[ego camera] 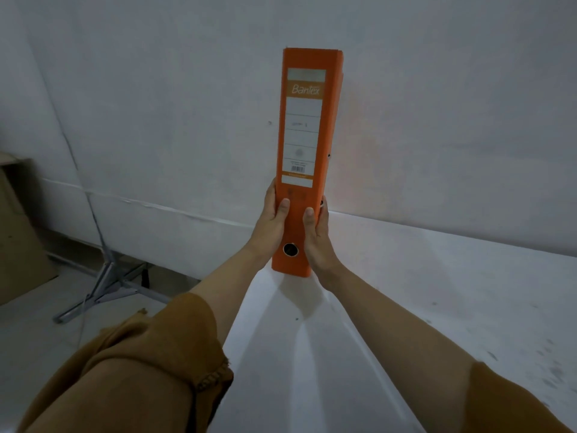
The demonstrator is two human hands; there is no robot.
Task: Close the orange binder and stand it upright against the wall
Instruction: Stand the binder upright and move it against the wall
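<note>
The orange binder (304,157) is closed and upright, its labelled spine facing the person, its lower end on or just above the white desk (437,292) close to the wall (437,104). Whether the bottom edge actually touches the surface is hard to tell, since a shadow lies beneath it. The left hand (271,226) and right hand (317,235) press against opposite covers near the bottom, thumbs lying on the spine on either side of the round finger hole (290,249). The fingers of both hands are clamped on the binder, wrapping round to the covers, which keeps them shut and steadies the tall, narrow shape. A low two-sided hold suits setting it down square, because the base can be guided while the top stays free to meet the wall. The closing part of the task looks done; what probably remains is settling it back so it leans or stands flush against the wall. Off the desk's left edge, a metal stand (109,282) sits on the floor.
</note>
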